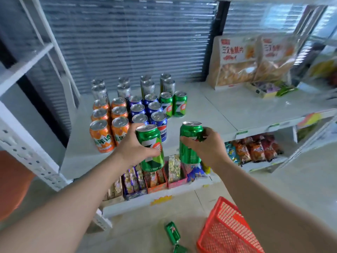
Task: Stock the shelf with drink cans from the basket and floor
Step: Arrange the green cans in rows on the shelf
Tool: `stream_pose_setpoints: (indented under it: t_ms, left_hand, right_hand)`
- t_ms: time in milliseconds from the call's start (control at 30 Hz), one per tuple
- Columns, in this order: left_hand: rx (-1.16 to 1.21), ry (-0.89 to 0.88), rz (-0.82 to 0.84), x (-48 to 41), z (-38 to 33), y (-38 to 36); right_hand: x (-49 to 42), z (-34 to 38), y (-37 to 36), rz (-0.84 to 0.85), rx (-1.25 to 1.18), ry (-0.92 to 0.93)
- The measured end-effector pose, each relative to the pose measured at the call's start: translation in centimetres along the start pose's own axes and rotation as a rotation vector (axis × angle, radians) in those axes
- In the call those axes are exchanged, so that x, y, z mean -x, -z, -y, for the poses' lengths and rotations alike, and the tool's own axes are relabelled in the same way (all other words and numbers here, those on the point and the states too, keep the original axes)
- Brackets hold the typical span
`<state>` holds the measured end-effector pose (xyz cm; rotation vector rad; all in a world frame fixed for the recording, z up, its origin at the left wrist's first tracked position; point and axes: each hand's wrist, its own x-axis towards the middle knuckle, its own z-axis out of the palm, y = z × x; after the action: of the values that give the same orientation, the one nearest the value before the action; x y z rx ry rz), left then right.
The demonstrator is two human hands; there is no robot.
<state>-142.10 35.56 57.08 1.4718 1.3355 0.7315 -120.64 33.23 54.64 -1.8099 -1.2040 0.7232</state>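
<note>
- Floor can point(172, 232) lies flat nr red basket point(224, 232); another is cropped at btm edge.
- Basket part hidden by right forearm, contents unclear.
- Left hand point(135, 146) fingers wrap green can point(152, 143); right hand point(207, 146) wraps 2nd green can point(190, 136); both upright over shelf point(228, 110) front.

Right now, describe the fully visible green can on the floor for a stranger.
Find the red plastic mesh basket at the lower right. Just left of it, on the pale floor, lies a green metal drink can. The green cans on the white shelf stand upright; this one lies on its side.
</note>
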Motion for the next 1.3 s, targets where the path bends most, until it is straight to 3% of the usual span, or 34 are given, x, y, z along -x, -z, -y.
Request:
stream_pose_setpoints:
  t_ms: [167, 367, 633, 933, 1100, 1300]
  left_hand:
    - [-0.299, -0.075, -0.024, -3.9, -3.3, -2.0]
    - [-0.481, -0.122, -0.052, -10.5, -5.9, -7.0]
    - [-0.916, -0.13, -0.022, -17.9, -6.3, -11.7]
    - [-1.063, -0.127, 0.028, -20.3, -5.0, -11.7]
    - [-1.314, -0.158, 0.144, -20.6, -6.0, -10.9]
    - [-1.324, -0.265, 0.204, -20.1, -8.9, -9.5]
  right_hand:
    - [-5.0, -0.8, 3.7, -0.015, 0.013, 0.028]
    - [-11.3, -4.6, 5.9, 0.018, -0.001, 0.037]
    - [-18.1, -8.6, 4.5, 0.096, -0.057, 0.068]
    - [-20.9, -9.3, 1.8, 0.174, -0.057, 0.143]
    - [-20.7, -9.7, 1.3, 0.163, -0.055, 0.165]
    - [-20.4, -9.9, 1.0, 0.119, -0.064, 0.17]
